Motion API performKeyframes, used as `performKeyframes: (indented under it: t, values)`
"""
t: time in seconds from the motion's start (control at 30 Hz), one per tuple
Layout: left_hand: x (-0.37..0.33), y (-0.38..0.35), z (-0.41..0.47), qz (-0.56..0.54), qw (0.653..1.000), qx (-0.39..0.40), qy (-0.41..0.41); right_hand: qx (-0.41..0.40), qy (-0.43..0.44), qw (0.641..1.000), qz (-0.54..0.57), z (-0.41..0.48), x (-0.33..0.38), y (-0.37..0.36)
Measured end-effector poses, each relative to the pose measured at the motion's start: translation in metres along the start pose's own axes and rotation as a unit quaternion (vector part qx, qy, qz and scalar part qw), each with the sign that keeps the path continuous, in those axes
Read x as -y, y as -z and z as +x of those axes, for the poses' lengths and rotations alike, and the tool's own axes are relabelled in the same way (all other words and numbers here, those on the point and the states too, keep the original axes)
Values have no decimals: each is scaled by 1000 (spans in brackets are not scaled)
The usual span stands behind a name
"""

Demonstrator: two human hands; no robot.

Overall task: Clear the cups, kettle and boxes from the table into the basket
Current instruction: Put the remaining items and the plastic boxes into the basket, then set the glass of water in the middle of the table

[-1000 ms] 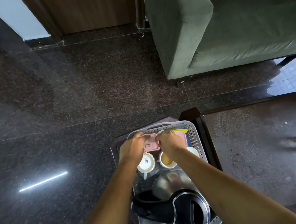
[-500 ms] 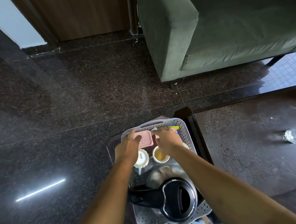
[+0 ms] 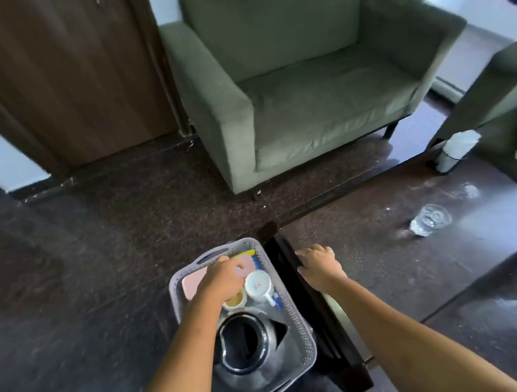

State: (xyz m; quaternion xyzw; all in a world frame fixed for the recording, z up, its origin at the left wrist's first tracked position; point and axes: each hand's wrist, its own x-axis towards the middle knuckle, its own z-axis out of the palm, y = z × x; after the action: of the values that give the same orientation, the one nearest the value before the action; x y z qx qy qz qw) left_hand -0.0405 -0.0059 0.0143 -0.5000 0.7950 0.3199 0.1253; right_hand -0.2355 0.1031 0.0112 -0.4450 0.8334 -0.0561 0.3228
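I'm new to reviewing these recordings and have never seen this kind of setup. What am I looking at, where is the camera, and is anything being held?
There is no machine here. A person works with bare hands, and one wide-angle camera on their head looks forward and down, so both arms enter from the bottom of the picture. The left hand is inside the grey basket, over a pink box; blur hides whether it grips the box. The basket also holds the kettle, a white cup and a second cup. The right hand is spread open, holding nothing, at the edge of the dark table, where a clear glass sits.
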Motion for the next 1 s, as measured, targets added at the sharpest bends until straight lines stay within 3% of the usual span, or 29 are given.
performKeyframes:
  t: [0.13,0.27,0.53,0.73,1.0]
  values:
    - [-84,0,-6,-17,998,-32,-48,-39,-19,999,-12,-26,-61,40]
    - [-180,-34,-26,93,988,-114,-47,-56,-31,998,-28,-58,-142,79]
    - [-322,-92,-66,135,974,-174,-61,-104,-53,991,-71,-107,-277,163]
    - [-383,-59,-85,118,953,-272,-63,-166,8,981,-95,-117,-287,241]
    - [-454,29,-79,97,891,-443,-5,-297,127,938,-123,-101,-242,355]
